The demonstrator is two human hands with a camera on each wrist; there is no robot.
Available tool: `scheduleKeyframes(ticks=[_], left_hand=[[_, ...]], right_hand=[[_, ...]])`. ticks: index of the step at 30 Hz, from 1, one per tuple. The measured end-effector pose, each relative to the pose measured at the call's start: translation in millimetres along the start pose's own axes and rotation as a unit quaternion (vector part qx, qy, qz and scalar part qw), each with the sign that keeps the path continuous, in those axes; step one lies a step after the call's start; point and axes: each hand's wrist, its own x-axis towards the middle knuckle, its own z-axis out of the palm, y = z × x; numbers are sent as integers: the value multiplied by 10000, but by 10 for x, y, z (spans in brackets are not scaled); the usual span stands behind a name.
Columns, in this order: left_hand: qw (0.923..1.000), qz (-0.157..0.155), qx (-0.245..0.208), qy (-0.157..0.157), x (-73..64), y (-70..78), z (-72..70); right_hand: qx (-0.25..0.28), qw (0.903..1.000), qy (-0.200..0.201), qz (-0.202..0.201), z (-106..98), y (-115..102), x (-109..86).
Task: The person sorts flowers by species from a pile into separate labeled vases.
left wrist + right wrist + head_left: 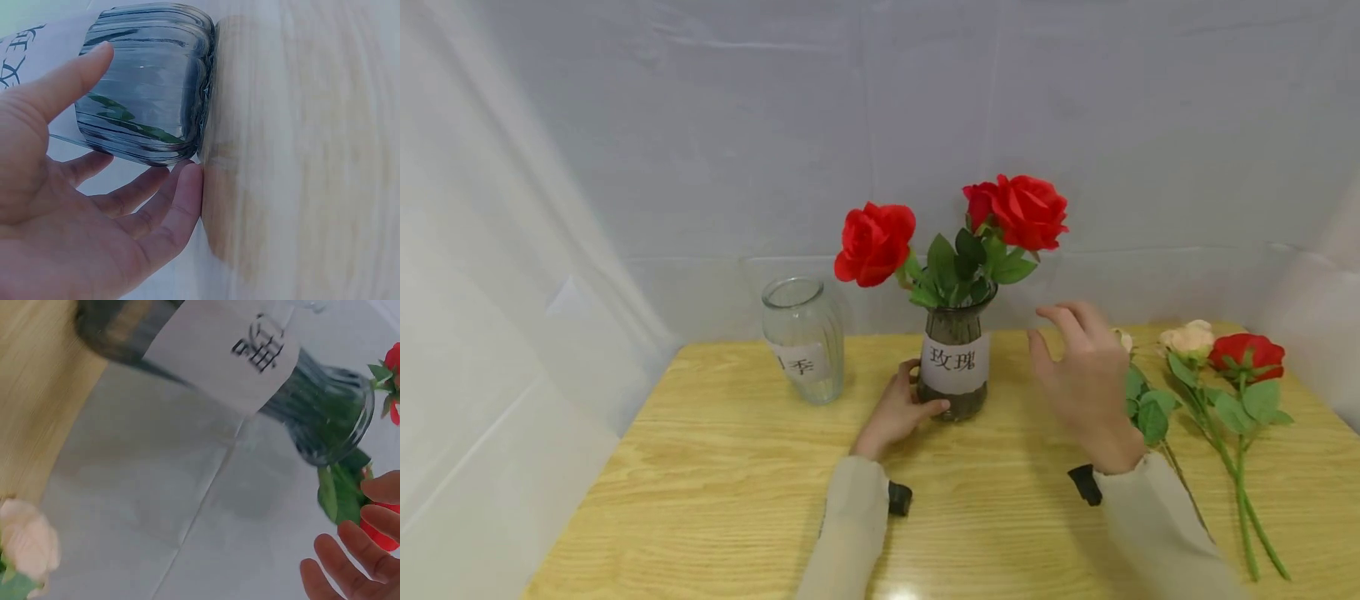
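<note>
A dark glass vase (953, 407) with a white label stands upright on the table. Red roses (1030, 212) with green leaves rise from its mouth, one leaning left and the others right. My left hand (897, 410) grips the vase low down, the thumb across its front and the fingers round its side; in the left wrist view, the fingertips (190, 178) sit right by the base. To the right of the vase, my right hand (1084, 379) hovers with nothing in it, fingers loosely bent. In the right wrist view those fingers (359, 550) overlap a red rose.
A clear glass vase (805, 333) with a label stands at the left, holding no flowers. On the table's right side lie cream roses (1187, 340) and a red rose (1247, 357) with long stems. A pale cloth (737, 167) hangs behind the wooden table (700, 500).
</note>
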Motion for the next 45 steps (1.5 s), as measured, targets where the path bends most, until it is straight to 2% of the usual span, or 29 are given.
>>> scheduleKeyframes(ticks=[7,19,28,32,36,39,42,45], left_hand=[[9999,62,-115,8,15,-24,5],[10000,93,34,-11,9,10,14],[10000,58,-4,-14,3,47,15],[10000,80,-37,-30,1,37,12],[9999,66,-68,-41,-10,31,0],[9999,68,-98,-36,-15,36,-5],[9999,77,-123,-32,-15,36,-6],[9999,88,-120,-25,-10,30,-5]], right_hand=[[-613,9957,-680,105,-233,252,-116],[-1214,9839,-1310,62,-567,579,-290],[-1543,9721,-1720,402,-812,853,-431],[-1438,9597,-2268,831,-929,937,-475],[-1423,9401,-2842,1231,-1019,1032,-505],[-1542,9209,-3243,1515,-1082,1114,-509],[-1663,9020,-3543,1821,-1150,1201,-510],[-1681,8937,-3633,2026,-1225,1291,-520]])
